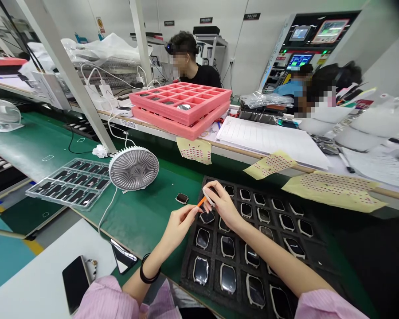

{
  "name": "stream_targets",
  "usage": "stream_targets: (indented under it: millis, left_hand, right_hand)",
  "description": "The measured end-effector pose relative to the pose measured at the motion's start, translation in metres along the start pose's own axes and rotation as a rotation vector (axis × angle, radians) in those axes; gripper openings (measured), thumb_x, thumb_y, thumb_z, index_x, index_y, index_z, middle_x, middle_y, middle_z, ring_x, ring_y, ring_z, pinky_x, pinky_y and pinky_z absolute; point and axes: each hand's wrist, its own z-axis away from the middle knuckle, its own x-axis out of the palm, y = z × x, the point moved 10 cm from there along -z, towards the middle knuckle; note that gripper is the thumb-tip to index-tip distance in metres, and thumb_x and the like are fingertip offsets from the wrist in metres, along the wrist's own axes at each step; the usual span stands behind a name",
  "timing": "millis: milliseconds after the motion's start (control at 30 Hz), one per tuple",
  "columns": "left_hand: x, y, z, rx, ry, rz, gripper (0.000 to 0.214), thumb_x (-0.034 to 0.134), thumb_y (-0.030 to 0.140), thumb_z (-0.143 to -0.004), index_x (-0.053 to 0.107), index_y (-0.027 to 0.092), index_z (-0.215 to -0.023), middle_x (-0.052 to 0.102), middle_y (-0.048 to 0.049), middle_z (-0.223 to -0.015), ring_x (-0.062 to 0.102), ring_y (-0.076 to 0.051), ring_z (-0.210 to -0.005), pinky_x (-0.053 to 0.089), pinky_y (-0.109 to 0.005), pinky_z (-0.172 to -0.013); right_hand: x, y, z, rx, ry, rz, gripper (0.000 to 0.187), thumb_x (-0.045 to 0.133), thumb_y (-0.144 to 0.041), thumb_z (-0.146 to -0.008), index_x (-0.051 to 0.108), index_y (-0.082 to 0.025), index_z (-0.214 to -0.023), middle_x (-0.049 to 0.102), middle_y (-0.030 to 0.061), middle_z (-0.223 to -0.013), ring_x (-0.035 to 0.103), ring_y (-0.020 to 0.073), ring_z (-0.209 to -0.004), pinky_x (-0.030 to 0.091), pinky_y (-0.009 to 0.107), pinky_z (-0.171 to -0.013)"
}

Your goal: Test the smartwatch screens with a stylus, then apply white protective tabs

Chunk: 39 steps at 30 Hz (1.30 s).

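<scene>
My left hand (182,218) pinches a thin orange stick (202,202) whose tip points at a white watch case (209,196). My right hand (223,204) is closed around that case and holds it just above the upper left corner of a black foam tray (216,253). Several watch cases (227,246) lie face up in the tray's pockets. One loose watch case (181,198) rests on the green mat, left of the tray.
A small white desk fan (133,168) stands left of my hands, beside a clear tray of dark screens (71,182). Pink foam trays (181,106) sit on the raised shelf with yellow sticker sheets (332,189). Two phones (76,282) lie near me. Other people sit behind the shelf.
</scene>
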Motion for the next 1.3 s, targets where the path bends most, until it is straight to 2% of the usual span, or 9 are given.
stream_targets:
  millis: [233, 467, 633, 733, 833, 933, 1033, 1200, 1300]
  left_hand:
    - [0.010, -0.006, 0.000, -0.071, -0.054, 0.150, 0.049, 0.059, 0.061, -0.081, 0.064, 0.013, -0.076, 0.032, 0.0069, -0.051, 0.022, -0.005, -0.044, 0.015, -0.021, -0.041]
    - [0.006, -0.012, -0.006, -0.086, 0.015, 0.246, 0.047, 0.058, 0.063, -0.081, 0.055, 0.016, -0.074, 0.031, 0.0091, -0.049, 0.018, -0.004, -0.040, 0.013, -0.019, -0.038]
    - [0.008, -0.004, -0.013, 0.004, 0.046, 0.122, 0.043, 0.059, 0.057, -0.082, 0.048, 0.018, -0.068, 0.034, 0.0074, -0.053, 0.026, -0.006, -0.044, 0.020, -0.020, -0.041]
    - [-0.014, -0.015, -0.012, 0.014, 0.181, 0.064, 0.039, 0.053, 0.053, -0.086, 0.046, 0.019, -0.068, 0.032, 0.0077, -0.054, 0.025, -0.007, -0.046, 0.022, -0.021, -0.044]
    - [-0.037, -0.031, -0.008, -0.004, 0.234, -0.074, 0.036, 0.051, 0.051, -0.086, 0.047, 0.019, -0.070, 0.032, 0.0074, -0.056, 0.027, -0.008, -0.049, 0.023, -0.022, -0.048]
    - [-0.042, -0.047, -0.004, -0.052, 0.160, -0.310, 0.037, 0.048, 0.051, -0.085, 0.049, 0.019, -0.067, 0.037, 0.0058, -0.054, 0.032, -0.010, -0.052, 0.026, -0.023, -0.052]
    - [-0.045, -0.060, 0.002, -0.117, 0.109, -0.524, 0.038, 0.043, 0.051, -0.087, 0.052, 0.019, -0.067, 0.042, 0.0043, -0.054, 0.038, -0.013, -0.052, 0.028, -0.024, -0.055]
    - [-0.057, -0.078, 0.009, -0.222, 0.098, -0.778, 0.034, 0.039, 0.043, -0.091, 0.052, 0.021, -0.068, 0.052, 0.0007, -0.058, 0.050, -0.017, -0.056, 0.029, -0.025, -0.056]
    - [-0.062, -0.086, 0.011, -0.279, 0.099, -0.846, 0.031, 0.040, 0.041, -0.092, 0.052, 0.022, -0.070, 0.057, -0.0019, -0.063, 0.057, -0.020, -0.061, 0.030, -0.025, -0.057]
  right_hand:
    - [0.017, 0.031, 0.009, 0.224, -0.047, -0.348, 0.036, 0.072, -0.050, -0.077, 0.050, -0.024, -0.086, 0.043, -0.0116, -0.053, 0.023, 0.0031, -0.036, 0.019, 0.015, -0.034]
    - [0.013, 0.042, 0.015, 0.217, 0.014, -0.372, 0.029, 0.070, -0.044, -0.078, 0.050, -0.023, -0.079, 0.041, -0.0106, -0.053, 0.023, 0.0040, -0.038, 0.023, 0.016, -0.037]
    - [-0.003, 0.045, 0.013, 0.097, 0.053, -0.028, 0.022, 0.060, -0.045, -0.083, 0.056, -0.024, -0.089, 0.048, -0.0064, -0.061, 0.039, 0.0090, -0.044, 0.035, 0.021, -0.043]
    - [-0.038, 0.023, -0.003, -0.097, 0.165, 0.456, 0.027, 0.046, -0.049, -0.089, 0.055, -0.025, -0.099, 0.056, -0.0015, -0.077, 0.051, 0.0136, -0.056, 0.043, 0.026, -0.051]
    - [-0.081, 0.010, -0.028, -0.163, 0.289, 0.669, 0.027, 0.041, -0.046, -0.091, 0.054, -0.025, -0.104, 0.060, 0.0027, -0.093, 0.056, 0.0183, -0.077, 0.046, 0.031, -0.070]
    - [-0.104, 0.017, -0.053, -0.135, 0.311, 0.886, 0.018, 0.047, -0.034, -0.089, 0.058, -0.022, -0.098, 0.063, 0.0055, -0.097, 0.056, 0.0222, -0.088, 0.043, 0.036, -0.083]
    - [-0.111, 0.033, -0.064, -0.067, 0.285, 1.090, 0.013, 0.051, -0.024, -0.087, 0.062, -0.022, -0.092, 0.064, 0.0073, -0.096, 0.056, 0.0253, -0.095, 0.041, 0.039, -0.088]
    - [-0.131, 0.026, -0.051, -0.001, 0.329, 1.345, 0.019, 0.048, -0.020, -0.091, 0.061, -0.019, -0.105, 0.059, 0.0157, -0.116, 0.049, 0.0310, -0.115, 0.036, 0.043, -0.096]
    - [-0.152, 0.019, -0.041, 0.067, 0.383, 1.418, 0.020, 0.048, -0.013, -0.089, 0.058, -0.014, -0.106, 0.061, 0.0203, -0.109, 0.049, 0.0352, -0.114, 0.035, 0.048, -0.095]
